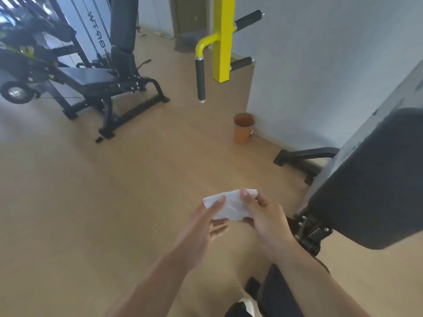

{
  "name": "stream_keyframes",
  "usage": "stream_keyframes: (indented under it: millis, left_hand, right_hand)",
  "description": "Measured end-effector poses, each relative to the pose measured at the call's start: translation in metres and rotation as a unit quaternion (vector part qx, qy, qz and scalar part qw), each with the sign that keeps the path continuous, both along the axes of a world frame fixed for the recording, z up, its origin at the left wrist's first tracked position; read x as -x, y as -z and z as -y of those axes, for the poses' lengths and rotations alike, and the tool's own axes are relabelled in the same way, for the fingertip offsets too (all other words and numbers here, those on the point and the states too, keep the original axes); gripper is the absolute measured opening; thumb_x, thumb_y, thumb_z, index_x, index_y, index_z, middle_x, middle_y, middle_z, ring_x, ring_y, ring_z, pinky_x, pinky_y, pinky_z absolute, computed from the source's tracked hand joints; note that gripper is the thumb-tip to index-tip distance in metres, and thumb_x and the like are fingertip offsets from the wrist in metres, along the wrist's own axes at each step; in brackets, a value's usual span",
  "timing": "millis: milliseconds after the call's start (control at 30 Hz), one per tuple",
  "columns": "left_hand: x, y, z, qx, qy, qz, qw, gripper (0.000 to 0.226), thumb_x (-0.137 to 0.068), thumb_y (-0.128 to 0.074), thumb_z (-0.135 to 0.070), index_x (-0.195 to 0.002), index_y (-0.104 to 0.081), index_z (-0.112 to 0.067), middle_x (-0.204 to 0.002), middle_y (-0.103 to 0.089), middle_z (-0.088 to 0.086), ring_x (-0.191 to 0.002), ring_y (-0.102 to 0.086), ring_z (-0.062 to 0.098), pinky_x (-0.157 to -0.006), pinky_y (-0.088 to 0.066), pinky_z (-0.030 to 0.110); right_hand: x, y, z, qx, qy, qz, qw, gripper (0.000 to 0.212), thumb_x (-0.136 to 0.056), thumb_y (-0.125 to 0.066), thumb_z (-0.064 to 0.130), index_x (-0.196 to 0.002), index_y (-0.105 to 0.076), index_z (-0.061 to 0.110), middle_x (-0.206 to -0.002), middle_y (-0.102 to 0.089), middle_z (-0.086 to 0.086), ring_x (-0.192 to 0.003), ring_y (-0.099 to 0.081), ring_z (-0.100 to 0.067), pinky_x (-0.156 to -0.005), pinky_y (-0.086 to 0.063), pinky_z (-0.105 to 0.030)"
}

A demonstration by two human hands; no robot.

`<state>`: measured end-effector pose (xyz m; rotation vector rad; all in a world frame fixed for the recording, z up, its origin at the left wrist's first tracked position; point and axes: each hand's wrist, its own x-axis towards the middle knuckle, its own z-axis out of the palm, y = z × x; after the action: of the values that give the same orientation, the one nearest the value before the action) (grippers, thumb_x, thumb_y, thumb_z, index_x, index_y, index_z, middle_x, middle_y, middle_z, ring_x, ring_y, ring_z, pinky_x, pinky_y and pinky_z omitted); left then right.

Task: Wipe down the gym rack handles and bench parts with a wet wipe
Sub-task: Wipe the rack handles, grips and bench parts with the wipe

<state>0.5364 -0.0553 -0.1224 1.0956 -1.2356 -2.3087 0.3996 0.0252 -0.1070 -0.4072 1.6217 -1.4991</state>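
Note:
A white wet wipe (pixel 231 205) is stretched between both hands over the wooden floor, low in the middle of the view. My left hand (pixel 203 227) pinches its left edge with thumb and fingers. My right hand (pixel 263 216) grips its right side. Ahead stands a yellow rack post (pixel 223 37) with a curved yellow arm ending in a black foam handle (pixel 201 82) that hangs down, and two more black handles (pixel 248 19) on its right. A black padded bench back (pixel 370 181) fills the right side, close to my right hand.
An orange cup-shaped bin (pixel 243 127) stands on the floor by the grey wall. A black adjustable bench (pixel 107 78) and a cable machine occupy the upper left. The right bench's black foot (pixel 302 156) reaches across the floor. Open wooden floor lies in the middle.

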Motion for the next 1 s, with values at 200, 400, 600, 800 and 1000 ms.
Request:
stream_keyframes:
  millis: [200,400,600,800,1000]
  left_hand:
    - [0.005,0.014,0.079,0.014,-0.071,0.02,0.997,0.025,-0.092,-0.07,-0.014,-0.117,-0.068,-0.01,-0.094,-0.074,0.001,-0.086,-0.071,0.012,-0.096,-0.054,0.036]
    - [0.048,0.011,0.186,0.061,-0.089,0.059,0.992,0.017,-0.095,-0.066,-0.021,-0.109,-0.071,-0.013,-0.099,-0.075,0.006,-0.089,-0.07,0.016,-0.09,-0.054,0.035]
    - [0.111,-0.005,0.297,0.13,-0.127,0.103,0.978,0.01,-0.095,-0.066,-0.02,-0.101,-0.072,-0.015,-0.09,-0.076,0.0,-0.085,-0.065,0.017,-0.076,-0.05,0.026]
    - [0.158,-0.034,0.381,0.253,-0.127,0.089,0.955,0.017,-0.093,-0.07,-0.027,-0.11,-0.071,-0.028,-0.105,-0.074,-0.013,-0.097,-0.067,0.002,-0.092,-0.051,0.026]
    - [0.188,-0.064,0.448,0.325,-0.045,0.005,0.945,0.016,-0.096,-0.066,-0.023,-0.109,-0.073,-0.03,-0.107,-0.075,-0.018,-0.104,-0.068,-0.004,-0.088,-0.048,0.016]
  right_hand:
    - [0.007,0.005,0.085,-0.013,0.042,0.078,0.996,0.021,-0.097,-0.062,0.03,-0.091,-0.073,0.013,-0.081,-0.078,0.001,-0.082,-0.073,-0.017,-0.077,-0.059,-0.034]
    - [0.05,0.004,0.186,0.012,0.069,0.177,0.982,0.025,-0.097,-0.062,0.03,-0.096,-0.07,0.006,-0.078,-0.076,-0.005,-0.076,-0.072,-0.02,-0.073,-0.057,-0.036]
    - [0.129,-0.01,0.292,0.044,0.179,0.157,0.97,0.023,-0.094,-0.067,0.033,-0.1,-0.071,0.011,-0.094,-0.077,-0.007,-0.087,-0.073,-0.02,-0.079,-0.06,-0.041]
    - [0.161,-0.03,0.387,0.061,0.254,-0.034,0.965,0.02,-0.093,-0.065,0.037,-0.09,-0.07,0.018,-0.084,-0.07,0.007,-0.081,-0.063,-0.014,-0.071,-0.048,-0.025]
    - [0.128,-0.023,0.432,0.117,0.198,-0.118,0.966,0.023,-0.099,-0.061,0.029,-0.097,-0.074,0.01,-0.081,-0.069,0.007,-0.077,-0.058,0.005,-0.067,-0.043,-0.007]
